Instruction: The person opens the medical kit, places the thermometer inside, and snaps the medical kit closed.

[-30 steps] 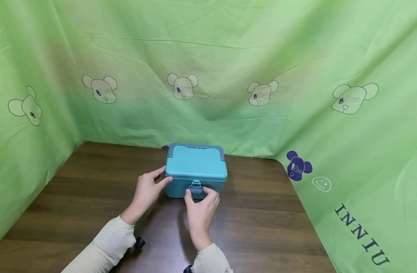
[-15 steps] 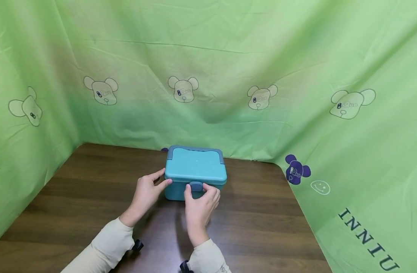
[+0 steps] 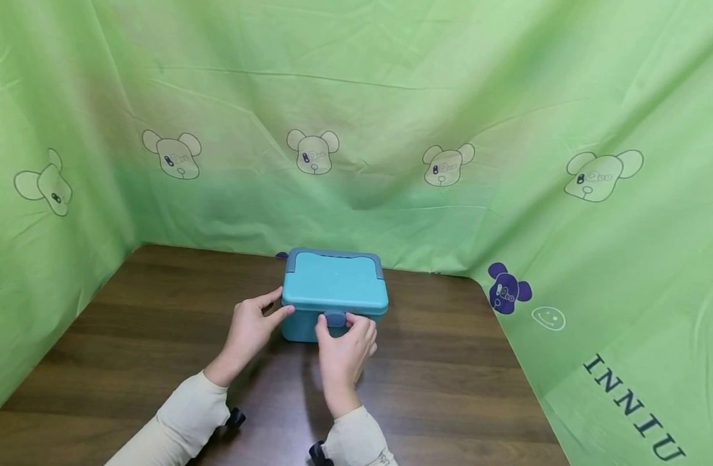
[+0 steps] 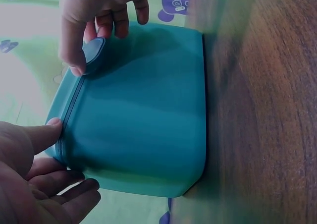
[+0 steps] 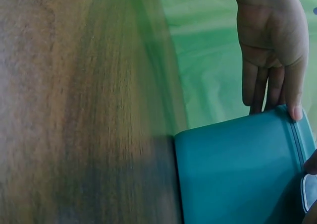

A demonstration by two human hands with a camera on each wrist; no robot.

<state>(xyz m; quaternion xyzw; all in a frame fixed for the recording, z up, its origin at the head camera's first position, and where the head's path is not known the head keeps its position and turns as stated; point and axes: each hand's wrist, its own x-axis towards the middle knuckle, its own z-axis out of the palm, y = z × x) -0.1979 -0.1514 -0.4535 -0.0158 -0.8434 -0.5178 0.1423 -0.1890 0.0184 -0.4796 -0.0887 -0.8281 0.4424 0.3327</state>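
A teal storage box (image 3: pixel 335 281) with its lid down stands on the wooden table (image 3: pixel 449 362). My left hand (image 3: pixel 254 330) holds its left front corner, the thumb at the lid's front seam and the other fingers along the left side. Between the thumb and index finger of my right hand (image 3: pixel 343 359) is the blue-grey latch (image 3: pixel 335 319) at the front. That latch (image 4: pixel 94 53) lies up against the lid seam in the left wrist view. A blue-grey handle (image 3: pixel 379 266) is folded flat around the back of the lid.
Green cloth (image 3: pixel 379 77) printed with bear heads hangs behind the table and along both sides. The box is near the table's back edge. A dark strap piece (image 3: pixel 235 419) shows at the left sleeve (image 3: pixel 181 414).
The latch has swung from hanging lower, its hinge showing, up against the lid seam; the right fingers rose with it. Over the last half second little has moved. The left hand stays at the corner.
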